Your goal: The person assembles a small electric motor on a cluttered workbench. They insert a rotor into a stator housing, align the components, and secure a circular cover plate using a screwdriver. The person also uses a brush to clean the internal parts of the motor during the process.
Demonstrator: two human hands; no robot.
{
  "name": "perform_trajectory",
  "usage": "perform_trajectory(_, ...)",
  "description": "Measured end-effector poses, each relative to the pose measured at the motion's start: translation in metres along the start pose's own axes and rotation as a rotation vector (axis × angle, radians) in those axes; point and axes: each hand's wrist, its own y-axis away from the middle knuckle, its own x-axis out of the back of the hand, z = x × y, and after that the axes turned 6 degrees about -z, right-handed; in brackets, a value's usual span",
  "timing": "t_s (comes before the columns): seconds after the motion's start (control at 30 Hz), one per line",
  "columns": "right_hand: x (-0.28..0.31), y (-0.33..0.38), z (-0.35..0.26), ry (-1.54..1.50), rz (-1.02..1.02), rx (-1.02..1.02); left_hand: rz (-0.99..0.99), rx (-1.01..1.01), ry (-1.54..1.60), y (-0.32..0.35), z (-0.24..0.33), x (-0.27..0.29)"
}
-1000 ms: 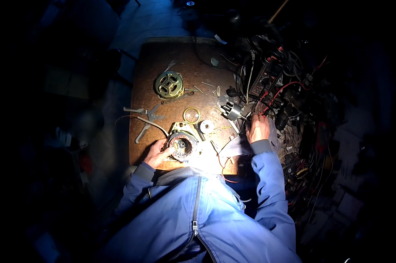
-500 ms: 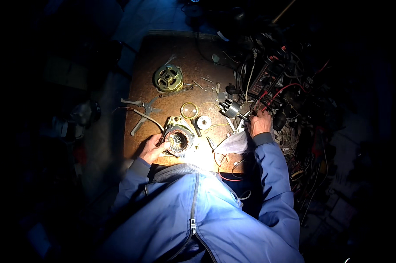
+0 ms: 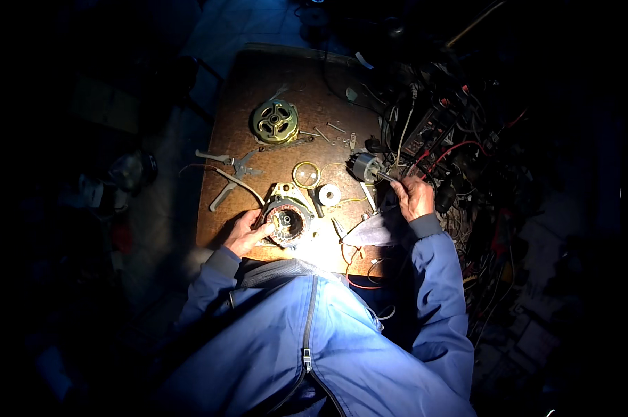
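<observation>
My left hand [image 3: 244, 235] grips the near left side of an open motor housing [image 3: 286, 219], its thumb over the rim. Copper windings ring the inside of the housing, and its bore is uncovered. To the right, my right hand [image 3: 417, 198] has its fingers closed on the shaft of a silver motor rotor [image 3: 364, 167]. The rotor is held tilted at the table's right side, apart from the housing. Farther off lies the brass-coloured motor end cover [image 3: 275, 121] with cut-out openings.
Wire-stripping pliers [image 3: 236, 169], a wrench [image 3: 286, 144], loose bolts [image 3: 321, 133], a clear yellow-rimmed roll [image 3: 306, 175] and a white spool [image 3: 329, 194] lie on the wooden table [image 3: 244, 83]. A greyish cloth [image 3: 376, 231] sits near my right wrist. Tangled cables and a multimeter [image 3: 427, 131] crowd the right side.
My right hand has turned the rotor, so its shaft now shows more plainly toward my fingers. My left hand stays on the housing. The view has shifted slightly.
</observation>
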Motion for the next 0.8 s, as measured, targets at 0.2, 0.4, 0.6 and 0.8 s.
perform_trajectory(0.2,0.012,-0.039,-0.061,0.061,0.093,0.145,-0.04,-0.06,-0.106,-0.003,-0.001,0.005)
perform_trajectory(0.4,0.059,0.002,-0.107,0.114,0.18,0.205,-0.02,-0.077,-0.251,-0.009,-0.008,0.009)
perform_trajectory(0.6,0.093,0.059,-0.165,0.083,0.137,0.171,-0.035,-0.086,-0.281,-0.019,-0.018,0.014)
perform_trajectory(0.8,0.07,0.094,-0.168,-0.059,0.117,0.03,-0.05,-0.009,-0.328,-0.014,0.004,0.007)
